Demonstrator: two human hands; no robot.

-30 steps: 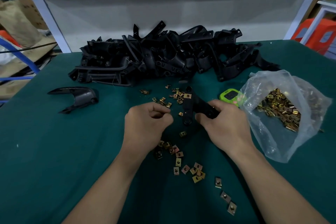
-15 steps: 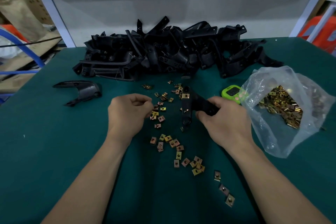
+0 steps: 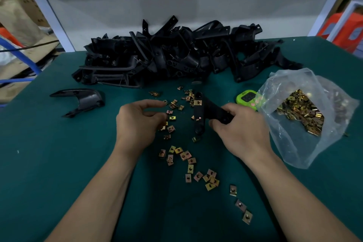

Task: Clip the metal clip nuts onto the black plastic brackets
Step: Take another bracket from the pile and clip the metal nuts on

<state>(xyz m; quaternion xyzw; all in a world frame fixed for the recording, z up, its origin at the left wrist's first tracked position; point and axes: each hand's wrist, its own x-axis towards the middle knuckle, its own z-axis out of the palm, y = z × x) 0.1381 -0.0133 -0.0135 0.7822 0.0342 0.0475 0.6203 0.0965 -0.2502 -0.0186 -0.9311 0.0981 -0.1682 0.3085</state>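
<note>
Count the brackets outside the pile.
2: a loose bracket on the table's left, and a held bracket in the right hand. Others may hide behind the pile.

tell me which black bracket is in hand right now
The bracket gripped by the right hand, a clip nut on its upper arm; the others lie untouched in the pile or alone at left.
</note>
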